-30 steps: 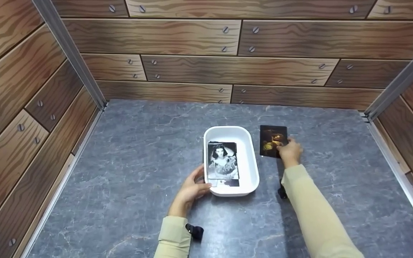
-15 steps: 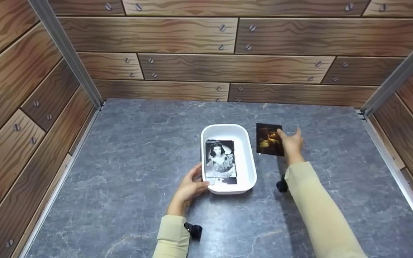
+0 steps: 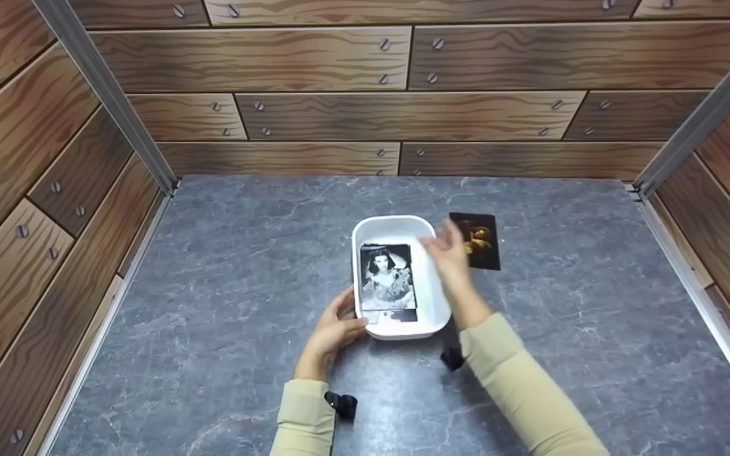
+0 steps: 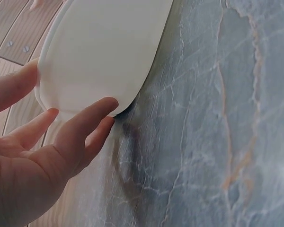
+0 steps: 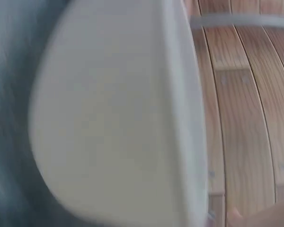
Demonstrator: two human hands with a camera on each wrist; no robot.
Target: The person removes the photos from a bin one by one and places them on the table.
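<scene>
A white plastic tub [image 3: 428,304] stands on the grey marbled surface. Inside it, a black-and-white photo card [image 3: 388,278] showing a person in a patterned dress lies over other cards [image 3: 401,315]. My left hand [image 3: 333,329] holds the tub's near left corner, thumb at the rim and fingers against the outer wall [image 4: 99,56]. Slightly blurred, my right hand [image 3: 450,256] is over the tub's right rim with nothing visible in it. Just beyond that hand a dark picture card [image 3: 482,244] with yellow-gold figures lies on the surface, its left part covered by the fingers.
Wood-plank-patterned panels [image 3: 314,117] enclose the back and both sides. Metal corner posts [image 3: 115,101] stand at the rear left and right. A black wrist device [image 3: 342,405] sits at the left cuff, another [image 3: 452,358] by the right cuff.
My right hand has let go of the dark card, which stays beside the tub, and has swung left to the tub's right rim. My left hand has kept its place at the corner.
</scene>
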